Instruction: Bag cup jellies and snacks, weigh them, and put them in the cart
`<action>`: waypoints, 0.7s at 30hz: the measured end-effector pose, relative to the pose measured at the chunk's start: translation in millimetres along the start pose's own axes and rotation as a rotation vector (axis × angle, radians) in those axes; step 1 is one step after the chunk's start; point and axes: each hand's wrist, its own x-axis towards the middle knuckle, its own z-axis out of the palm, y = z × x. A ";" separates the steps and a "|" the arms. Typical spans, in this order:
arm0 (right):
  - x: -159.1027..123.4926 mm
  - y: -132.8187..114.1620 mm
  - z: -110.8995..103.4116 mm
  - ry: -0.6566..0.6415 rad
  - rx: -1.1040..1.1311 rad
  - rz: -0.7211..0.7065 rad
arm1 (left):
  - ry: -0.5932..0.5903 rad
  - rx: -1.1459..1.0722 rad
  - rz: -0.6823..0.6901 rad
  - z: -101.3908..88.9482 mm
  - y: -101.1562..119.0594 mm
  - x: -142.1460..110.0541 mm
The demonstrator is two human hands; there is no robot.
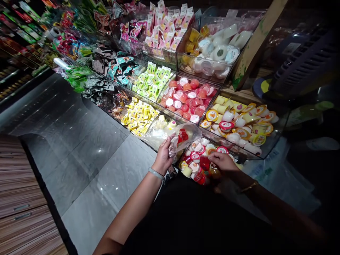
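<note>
My left hand (pixel 164 156) is closed on a clear plastic bag (pixel 192 131), which stretches out over the front bins. Something red, a jelly cup (pixel 182 136) by its look, shows through the bag. To the right, my right hand (pixel 223 162) pinches a dark red jelly cup (pixel 204 163) just above the nearest bin. Mixed jelly cups (pixel 195 156) with red, white and yellow lids fill that bin. A bracelet circles each wrist.
Behind lie bins of red jelly cups (pixel 186 97), yellow-lidded cups (pixel 239 122), green packets (pixel 152 80) and yellow packets (pixel 139 115). Clear bags (pixel 284 177) hang at right. A dark purple ridged object (pixel 297 56) stands upper right. Grey tiled floor (pixel 106 177) and wooden drawers (pixel 23 198) are left.
</note>
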 end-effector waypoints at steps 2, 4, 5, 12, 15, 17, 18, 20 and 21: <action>18.7 -25.3 11.4 0.079 0.288 0.057 | -0.008 0.010 0.015 0.3 -0.6 -0.5; 39.4 -48.4 29.5 0.144 0.436 0.036 | -0.014 0.020 0.026 0.5 -1.3 -1.2; 50.1 -57.9 40.1 0.168 0.459 0.022 | -0.016 0.021 0.030 0.6 -1.4 -1.6; 94.8 -90.7 89.7 0.108 0.477 -0.010 | 0.004 0.012 0.026 6.8 5.6 -6.9; 85.9 -92.0 73.7 0.025 0.438 -0.090 | 0.007 0.015 0.021 9.3 8.6 -7.3; 72.3 -83.2 53.4 0.041 0.277 -0.167 | 0.002 0.007 0.013 9.3 8.0 -6.2; 63.5 -75.2 43.2 0.074 0.161 -0.198 | 0.000 -0.002 0.010 8.8 7.0 -5.5; 42.5 -53.5 27.5 0.095 -0.089 -0.222 | -0.002 -0.018 0.003 7.1 4.1 -4.0; 31.2 -40.8 23.3 0.059 -0.214 -0.230 | -0.001 -0.026 0.007 6.1 2.5 -3.5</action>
